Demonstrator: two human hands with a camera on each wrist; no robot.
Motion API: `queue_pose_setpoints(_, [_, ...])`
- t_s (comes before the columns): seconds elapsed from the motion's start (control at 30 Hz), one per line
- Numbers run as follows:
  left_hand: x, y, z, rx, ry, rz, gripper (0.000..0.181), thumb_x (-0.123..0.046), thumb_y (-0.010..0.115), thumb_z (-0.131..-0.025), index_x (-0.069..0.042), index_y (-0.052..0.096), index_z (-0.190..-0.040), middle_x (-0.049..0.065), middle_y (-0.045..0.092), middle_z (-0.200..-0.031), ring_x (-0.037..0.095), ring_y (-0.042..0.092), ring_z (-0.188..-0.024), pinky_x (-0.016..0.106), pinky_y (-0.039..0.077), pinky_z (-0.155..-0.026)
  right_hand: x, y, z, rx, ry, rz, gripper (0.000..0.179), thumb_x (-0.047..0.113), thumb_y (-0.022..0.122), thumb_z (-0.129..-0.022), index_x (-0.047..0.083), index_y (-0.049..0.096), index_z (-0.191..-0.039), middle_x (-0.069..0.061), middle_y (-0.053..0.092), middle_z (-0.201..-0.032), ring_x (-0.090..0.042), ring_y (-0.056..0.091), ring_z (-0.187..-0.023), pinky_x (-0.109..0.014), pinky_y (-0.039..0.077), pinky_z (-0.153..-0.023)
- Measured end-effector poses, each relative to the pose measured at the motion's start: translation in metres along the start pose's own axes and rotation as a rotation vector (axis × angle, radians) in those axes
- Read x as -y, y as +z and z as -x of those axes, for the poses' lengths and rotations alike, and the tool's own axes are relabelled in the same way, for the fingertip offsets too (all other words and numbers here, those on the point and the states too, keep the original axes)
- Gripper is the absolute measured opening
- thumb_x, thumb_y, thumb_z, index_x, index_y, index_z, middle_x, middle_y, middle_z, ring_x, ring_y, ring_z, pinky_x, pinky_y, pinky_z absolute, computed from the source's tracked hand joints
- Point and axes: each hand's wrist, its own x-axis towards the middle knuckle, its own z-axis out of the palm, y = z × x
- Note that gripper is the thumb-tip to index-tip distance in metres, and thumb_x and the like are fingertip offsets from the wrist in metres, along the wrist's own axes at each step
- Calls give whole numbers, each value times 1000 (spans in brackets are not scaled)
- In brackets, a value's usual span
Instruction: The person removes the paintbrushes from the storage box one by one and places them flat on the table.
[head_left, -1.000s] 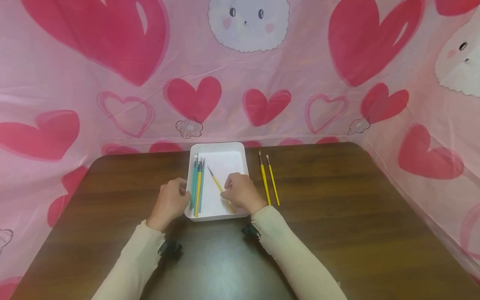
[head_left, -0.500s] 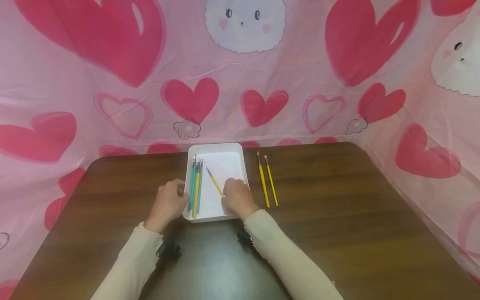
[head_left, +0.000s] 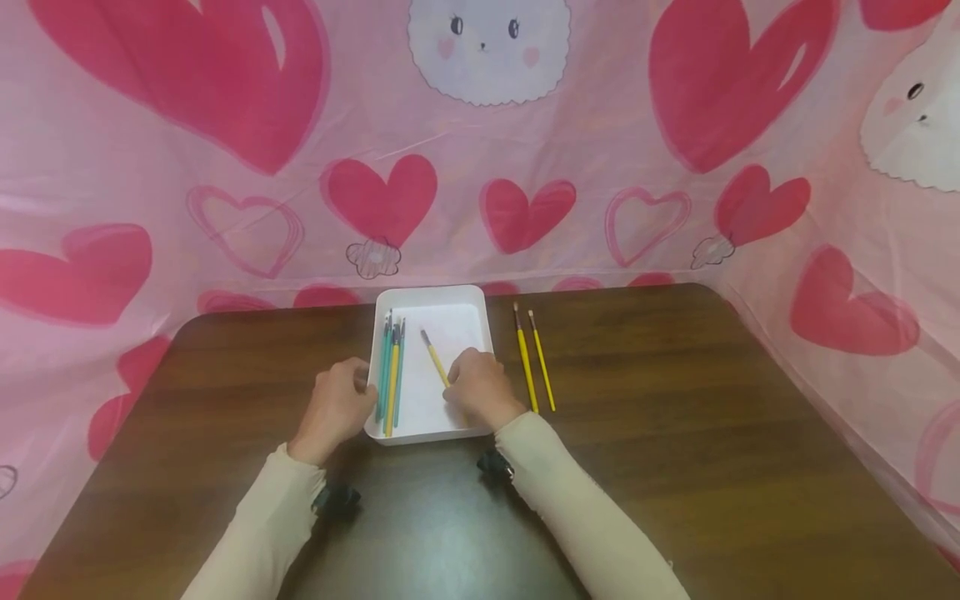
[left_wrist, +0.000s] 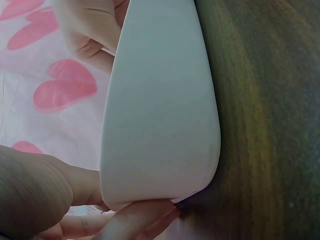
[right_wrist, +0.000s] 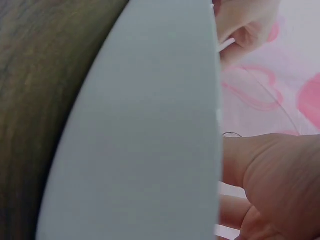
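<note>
A white tray (head_left: 450,321) sits on the table near its far edge. My left hand (head_left: 334,408) grips the tray's left side; in the left wrist view, its fingers (left_wrist: 137,220) lie against the tray's outer wall (left_wrist: 160,100). Over the tray's right part, my right hand (head_left: 483,389) pinches a yellow paintbrush (head_left: 436,357). The brush slants with its bristles away from me, and its lower handle is hidden by the hand. Several teal paintbrushes (head_left: 384,367) and one yellow paintbrush (head_left: 392,387) lie lengthwise along the tray's left side.
Two yellow paintbrushes (head_left: 527,358) lie side by side on the brown wooden table (head_left: 675,433), just right of the tray. Pink cloth (head_left: 600,125) printed with hearts hangs behind the table and along its sides.
My right hand dipped toward the tray's near end, then shifted slightly right and away from me, and the paintbrush's bristle end moved right with it. The left hand stays on the tray.
</note>
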Motion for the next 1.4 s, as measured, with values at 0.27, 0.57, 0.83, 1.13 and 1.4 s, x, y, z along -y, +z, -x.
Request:
queue_pose_setpoints(0.27, [0,-1,0,1,13,4,48,-15,62,-97,1,53,-141,25,64,-130,40,66,-111,60,56,-96,-2,-9,-1,-24,-44,-12,8,13,75,-86,6,72,-89,-10,70,-98,-28,59,-89,-42,52,-80])
queue_pose_setpoints(0.57, [1,0,0,-10,26,5,46,-15,61,-98,1,53,-140,25,65,-129,39,67,-109,59,57,-95,-4,-21,-2,-4,-9,-28,10,15,75,-86,7,73,-91,-10,69,-97,-26,60,-87,-37,52,-72])
queue_pose_setpoints(0.83, [1,0,-1,-9,26,3,48,-15,61,-98,1,52,-142,25,64,-131,40,66,-111,60,56,-96,-9,-35,-4,34,-44,-78,13,12,75,-85,2,75,-94,-10,70,-92,-21,64,-72,-28,55,-59])
queue_pose_setpoints(1.13, [-1,0,0,-9,26,5,48,-15,60,-98,1,52,-142,25,64,-130,40,66,-111,59,57,-96,-14,-49,-5,64,1,-197,15,10,74,-86,0,71,-97,-13,70,-95,-20,71,-69,-32,62,-67])
queue_pose_setpoints(1.4, [-1,1,1,-8,14,5,48,-14,61,-98,1,52,-143,25,63,-132,41,66,-113,59,56,-97,-20,-58,-4,100,-6,-258,16,8,74,-87,-3,70,-98,-15,70,-91,-20,73,-67,-33,64,-69])
